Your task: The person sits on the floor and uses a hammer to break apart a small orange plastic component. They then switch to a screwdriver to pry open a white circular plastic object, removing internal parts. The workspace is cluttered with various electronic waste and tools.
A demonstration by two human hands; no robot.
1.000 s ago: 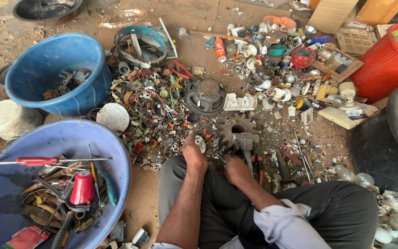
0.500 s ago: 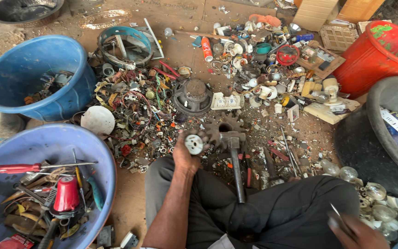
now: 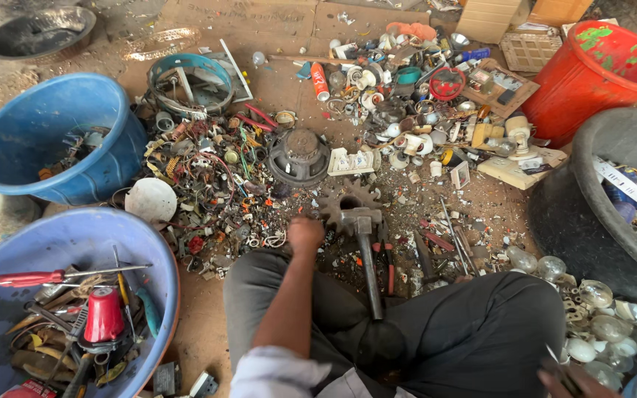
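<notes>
I sit on the dirt floor in dark trousers (image 3: 466, 332). My left hand (image 3: 305, 233) is curled into a fist, knuckles up, on the scrap just left of a dark toothed gear (image 3: 346, 197). What lies under the fist is hidden. A hammer (image 3: 366, 254) lies with its head on the gear and its handle across my lap. My right hand (image 3: 571, 380) shows only partly at the bottom right edge, pinching a thin metal piece (image 3: 551, 354).
A blue basin (image 3: 75, 239) of tools with a red-handled screwdriver (image 3: 31, 278) is at my left, and a blue tub (image 3: 53, 133) stands behind it. A red bucket (image 3: 591, 81) and a black tub (image 3: 599, 214) are on the right. Scrap parts, wires and bulbs (image 3: 599, 295) cover the ground ahead.
My left hand, which held a small round disc up beside the gear, has turned down into a fist. My right hand left the hammer and swung to the lower right.
</notes>
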